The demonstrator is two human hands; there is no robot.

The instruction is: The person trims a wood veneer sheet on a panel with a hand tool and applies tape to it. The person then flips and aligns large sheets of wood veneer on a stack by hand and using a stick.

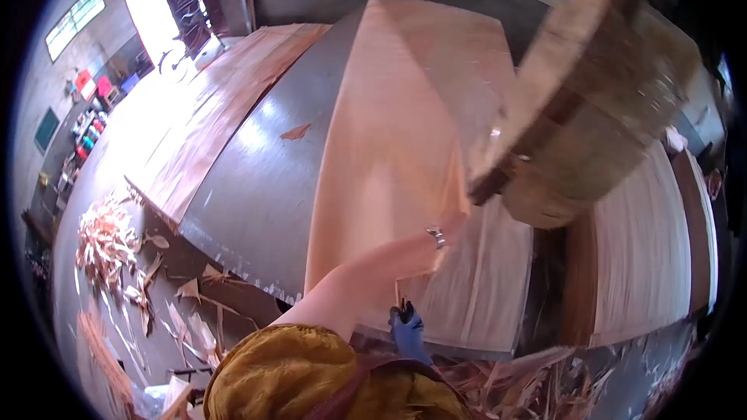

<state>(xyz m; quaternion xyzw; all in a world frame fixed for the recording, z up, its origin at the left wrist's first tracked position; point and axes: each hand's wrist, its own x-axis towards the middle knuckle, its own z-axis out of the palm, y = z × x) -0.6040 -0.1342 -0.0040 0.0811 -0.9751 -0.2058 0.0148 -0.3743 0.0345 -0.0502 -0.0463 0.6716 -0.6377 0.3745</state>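
Observation:
A large thin sheet of wood veneer [373, 132] lies lifted and folded over itself across the middle of the table. My left hand [457, 224], on a bare arm with a metal wristband [436, 236], is closed at the folded edge of this sheet; its fingers blend with the wood. Close to my body, my right hand [408, 333] wears a blue glove with dark fingertips. Its fingers are closed near the sheet's lower corner, around a small, thin thing too small to name. More pale veneer [482, 303] lies flat under the lifted sheet.
A blurred wooden structure [591, 109] hangs close at the upper right. Veneer stacks lie left [226, 101] and right [642, 249] on the dark table [268, 155]. Veneer scraps [109, 237] litter the left floor, with others [506, 381] by the near edge.

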